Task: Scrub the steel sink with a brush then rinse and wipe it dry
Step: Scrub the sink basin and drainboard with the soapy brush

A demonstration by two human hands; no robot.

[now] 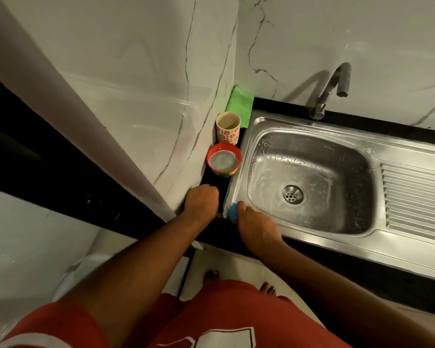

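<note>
A red bowl (223, 160) stands on the black worktop (212, 183) just left of the steel sink (309, 179) and holds cloudy, soapy-looking liquid. Behind it, close to touching, stands a cream cup with red flower prints (228, 127); its inside looks dark near the bottom, and whether it holds anything cannot be told. A folded green cloth (240, 106) lies in the corner behind the cup, against the marble wall. The sink basin is wet and streaked with suds around the drain (292, 194), with a ribbed drainboard (414, 197) to its right and a steel tap (330, 90) at the back. No writing can be read on any container.

The right hand (255, 226) rests on the sink's near-left rim, fingers curled around a blue scrub brush (232, 211) that peeks out at the fingertips, pressed to the rim's corner. The left hand (202, 200) sits knuckles-up on the worktop just left of it, fingers curled under, holding nothing visible.
</note>
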